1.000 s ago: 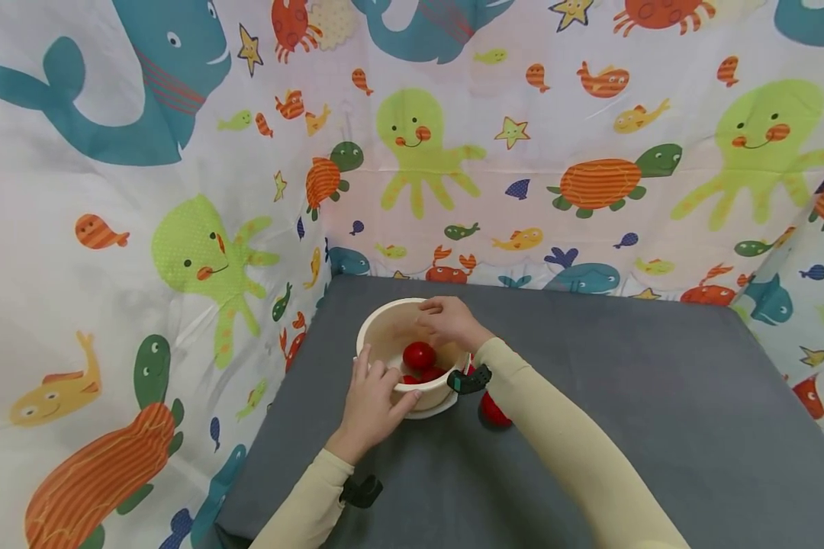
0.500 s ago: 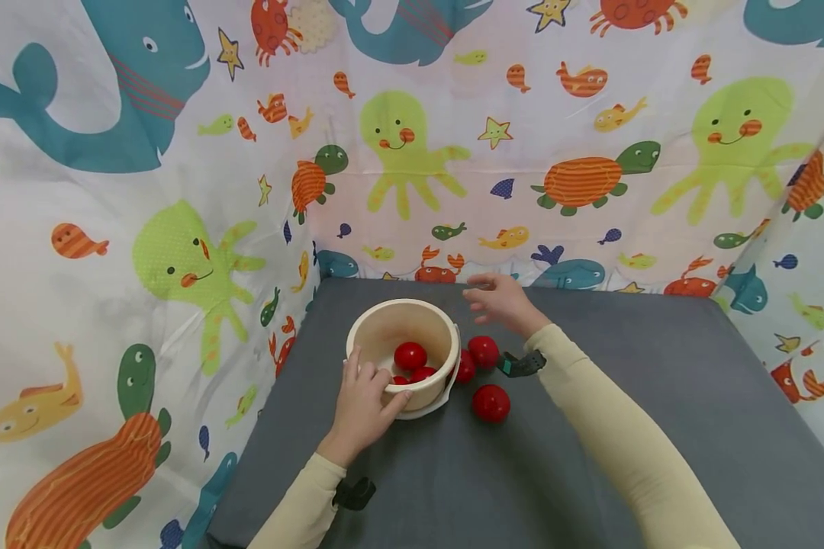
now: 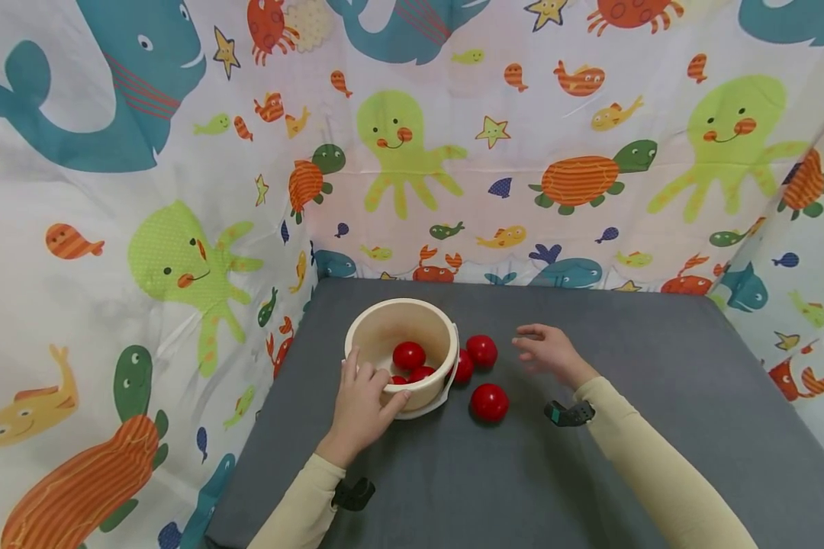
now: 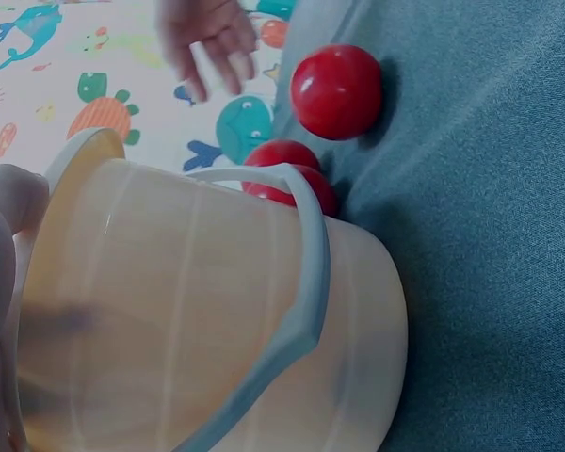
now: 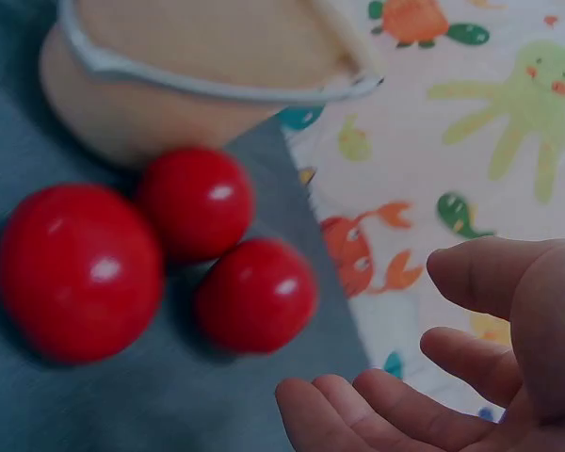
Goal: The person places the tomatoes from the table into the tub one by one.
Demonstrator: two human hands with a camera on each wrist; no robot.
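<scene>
Tabletop [image 3: 481, 488]: left hand [image 3: 362, 408] grips cream bucket [image 4: 188, 282]; right hand [image 3: 552, 353] loose near glossy red balls [image 3: 489, 402].

White sea-creature curtains [image 3: 467, 114] around a grey tabletop [image 3: 659, 374].

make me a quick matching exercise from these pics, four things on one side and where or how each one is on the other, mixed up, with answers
1. bucket
2. left hand
3. right hand
4. loose balls

A. in the air, holding nothing
B. on the grey table, beside the bucket
C. cream, with red balls inside
D. on the bucket's rim

Pairs: 1-C, 2-D, 3-A, 4-B
</scene>
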